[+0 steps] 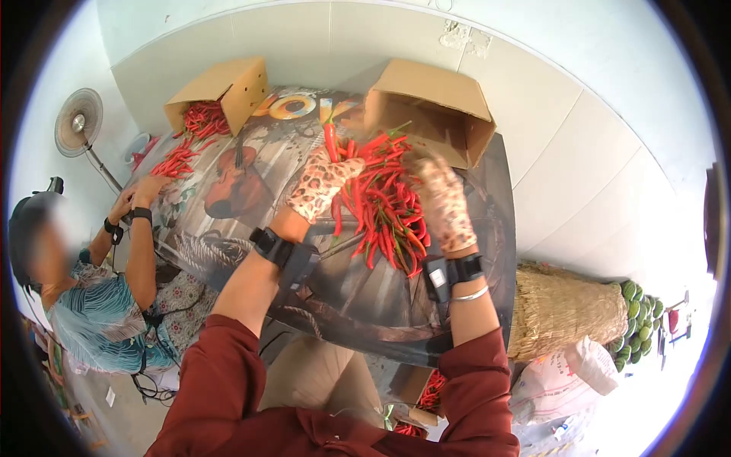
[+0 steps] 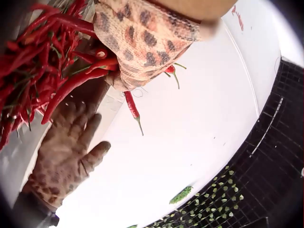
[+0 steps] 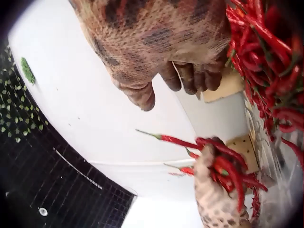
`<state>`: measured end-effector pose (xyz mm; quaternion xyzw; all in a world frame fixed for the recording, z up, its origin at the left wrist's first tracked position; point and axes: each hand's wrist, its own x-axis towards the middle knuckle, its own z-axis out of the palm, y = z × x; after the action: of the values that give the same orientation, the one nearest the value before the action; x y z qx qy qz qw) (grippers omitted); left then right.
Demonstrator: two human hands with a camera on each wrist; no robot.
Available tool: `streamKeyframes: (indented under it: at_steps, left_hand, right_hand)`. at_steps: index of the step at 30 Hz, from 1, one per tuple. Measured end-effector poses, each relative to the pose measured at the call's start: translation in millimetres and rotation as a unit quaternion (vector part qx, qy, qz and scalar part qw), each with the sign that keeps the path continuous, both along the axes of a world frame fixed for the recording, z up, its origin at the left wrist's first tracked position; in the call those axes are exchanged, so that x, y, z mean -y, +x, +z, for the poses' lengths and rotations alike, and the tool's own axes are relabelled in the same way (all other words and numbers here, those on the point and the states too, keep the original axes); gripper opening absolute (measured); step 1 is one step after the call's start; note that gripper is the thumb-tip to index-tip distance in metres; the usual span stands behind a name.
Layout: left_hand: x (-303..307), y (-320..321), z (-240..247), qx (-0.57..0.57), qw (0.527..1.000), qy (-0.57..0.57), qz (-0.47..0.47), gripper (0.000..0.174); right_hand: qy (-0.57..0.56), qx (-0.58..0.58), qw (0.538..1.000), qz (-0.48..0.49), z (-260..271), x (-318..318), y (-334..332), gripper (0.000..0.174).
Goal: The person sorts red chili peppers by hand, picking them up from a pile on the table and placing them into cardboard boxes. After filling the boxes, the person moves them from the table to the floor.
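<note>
My left hand [image 1: 324, 183], in a leopard-spotted glove, grips a bunch of red chili peppers [image 3: 232, 166]. Their green stems and tips stick out on both sides of the fist. A heap of red chili peppers [image 1: 390, 217] lies on the table in front of me, between both hands. My right hand [image 1: 444, 202], gloved the same way, is over the right edge of the heap and blurred in the head view. Seen from the left wrist, this right hand [image 2: 61, 147] has its fingers spread and nothing in the palm.
Behind the heap a cardboard box [image 1: 430, 114] lies with its mouth towards me. Another box [image 1: 247, 91] at the back left spills chili peppers [image 1: 204, 120]. A person [image 1: 106, 305] works at the table's left end. A straw roll [image 1: 567, 312] and a sack [image 1: 563, 385] are at right.
</note>
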<state>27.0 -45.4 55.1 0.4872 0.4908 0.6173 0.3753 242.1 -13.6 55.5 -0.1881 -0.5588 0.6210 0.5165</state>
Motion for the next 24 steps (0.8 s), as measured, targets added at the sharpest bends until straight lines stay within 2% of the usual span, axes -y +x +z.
streamKeyframes:
  at_steps: [1, 2, 3, 4, 5, 7, 8, 10, 11, 12, 14, 15, 19, 24]
  left_hand:
    - [1, 6, 3, -0.032, 0.999, 0.016, 0.001, 0.024]
    - [2, 14, 4, -0.064, 0.997, 0.031, 0.004, 0.026]
    - [2, 25, 3, -0.086, 0.995, 0.043, 0.012, 0.027]
    - [-6, 33, -9, -0.093, 0.986, 0.138, 0.002, 0.014]
    - [-11, 34, -21, -0.198, 0.966, 0.167, 0.018, 0.019]
    - [-10, 39, -19, -0.398, 0.891, 0.211, 0.058, 0.031]
    - [-10, 45, -22, -0.397, 0.892, 0.21, 0.056, 0.031]
    - [-6, 60, -19, -0.447, 0.855, 0.222, 0.139, 0.034]
    - [3, 64, -9, -0.435, 0.884, 0.147, 0.09, 0.037]
    - [2, 64, -15, -0.434, 0.885, 0.146, 0.087, 0.037]
    - [-3, 61, -29, -0.504, 0.833, 0.205, 0.103, 0.04]
    - [2, 62, -27, -0.521, 0.833, 0.157, 0.104, 0.051]
    - [18, 64, -16, -0.522, 0.836, 0.135, 0.101, 0.061]
    - [35, 54, -9, -0.436, 0.889, 0.136, 0.035, 0.069]
  right_hand:
    - [0.035, 0.056, 0.998, 0.02, -15, -7, -9, 0.055]
    - [0.047, 0.074, 0.996, 0.027, -1, 13, -20, 0.069]
    - [0.032, 0.089, 0.995, 0.029, -6, 17, -28, 0.076]
    - [0.015, 0.104, 0.994, 0.032, -11, 21, -33, 0.083]
    - [0.014, 0.107, 0.994, 0.033, -12, 25, -37, 0.083]
    - [-0.112, -0.067, 0.986, 0.1, -10, 34, -42, 0.096]
    - [-0.114, -0.066, 0.986, 0.098, -14, 32, -43, 0.096]
    - [-0.137, -0.113, 0.982, 0.069, -21, 26, -46, 0.098]
    - [-0.161, -0.119, 0.978, 0.054, -20, 29, -46, 0.079]
    - [-0.163, -0.118, 0.978, 0.051, -20, 30, -46, 0.079]
    - [-0.193, -0.153, 0.968, 0.041, -19, 28, -48, 0.055]
    - [-0.206, -0.161, 0.965, 0.017, -20, 26, -50, 0.041]
    - [-0.224, -0.172, 0.959, 0.012, -22, 23, -44, 0.039]
    - [-0.233, -0.155, 0.959, 0.035, -10, 30, -40, 0.031]
